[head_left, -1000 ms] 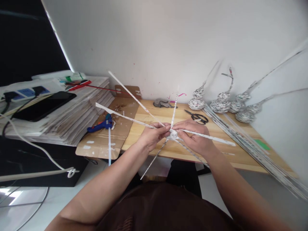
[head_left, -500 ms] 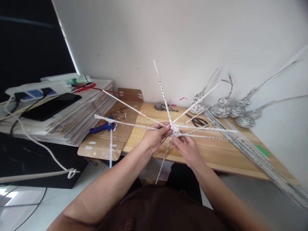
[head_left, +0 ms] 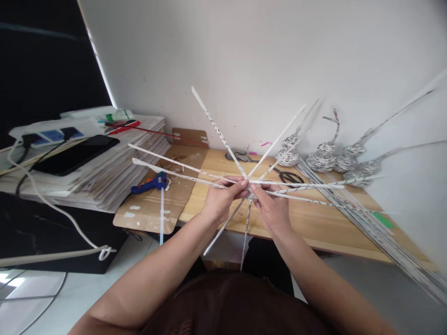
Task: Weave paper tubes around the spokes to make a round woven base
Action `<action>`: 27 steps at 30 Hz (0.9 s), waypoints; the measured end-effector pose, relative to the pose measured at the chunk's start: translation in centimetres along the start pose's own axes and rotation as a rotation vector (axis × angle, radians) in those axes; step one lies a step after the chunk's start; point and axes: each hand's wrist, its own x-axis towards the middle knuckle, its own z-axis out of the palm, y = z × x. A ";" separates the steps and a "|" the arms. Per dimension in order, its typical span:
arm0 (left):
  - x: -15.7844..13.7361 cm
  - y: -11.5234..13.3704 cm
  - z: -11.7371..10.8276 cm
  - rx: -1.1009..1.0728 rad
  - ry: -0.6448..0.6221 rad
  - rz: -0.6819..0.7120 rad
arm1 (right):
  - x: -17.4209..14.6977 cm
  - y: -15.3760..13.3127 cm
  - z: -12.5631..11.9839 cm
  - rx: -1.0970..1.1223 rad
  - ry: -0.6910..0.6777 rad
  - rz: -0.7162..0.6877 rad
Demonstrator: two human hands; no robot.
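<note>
Over the wooden table [head_left: 209, 163], both hands hold a woven paper piece [head_left: 251, 194] made of rolled newsprint. Its small knotted middle sits between my fingertips, and several long paper rods [head_left: 218, 132] radiate from it like spokes. My left hand [head_left: 220, 199] pinches the left side of the middle between thumb and fingers, with two rods running out leftward past it. From the right, my right hand [head_left: 274, 204] grips the same middle, its thumb pressed on the near face. The fingers cover much of the weave.
A blue glue gun [head_left: 148, 184] lies on cardboard [head_left: 143, 221] at the left, beside stacked paper [head_left: 122, 174] bearing a phone [head_left: 77, 154]. Gourd-shaped woven paper pieces [head_left: 321, 159], black-handled scissors [head_left: 292, 178] and a bundle of paper rods [head_left: 363, 232] are at the right.
The woven paper piece has turned counterclockwise, its top rod now leaning further left. My right hand has moved up, and its thumb now presses on the middle beside my left thumb.
</note>
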 end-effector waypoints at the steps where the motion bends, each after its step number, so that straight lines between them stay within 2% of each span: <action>1: 0.0 -0.1 -0.1 0.015 -0.001 0.013 | 0.0 0.0 0.0 -0.022 -0.006 -0.009; 6: -0.1 -0.2 -0.1 0.067 0.011 0.085 | -0.1 0.1 0.0 -0.074 -0.027 -0.032; 12: -0.5 -0.4 0.5 0.048 0.013 0.109 | -0.1 0.1 0.8 0.113 -0.098 0.048; 17: -0.5 -0.9 0.6 0.062 0.006 0.049 | 0.1 0.6 1.0 0.140 -0.004 -0.028; 21: -0.6 -0.9 -0.8 0.179 0.016 0.029 | 0.8 0.5 0.5 0.113 0.077 -0.051; 23: -1.2 -0.9 -1.8 0.291 0.004 -0.034 | 1.3 0.2 0.0 0.089 0.105 -0.068; 24: -1.6 -0.8 -2.2 0.358 -0.028 -0.109 | 1.5 0.0 -0.3 0.074 0.115 -0.078; 26: -2.8 -0.6 -2.4 0.488 -0.171 -0.311 | 2.1 -0.3 -0.8 0.037 0.141 -0.091; 27: -3.4 -0.4 -2.2 0.548 -0.299 -0.408 | 2.3 -0.5 -1.0 0.007 0.153 -0.091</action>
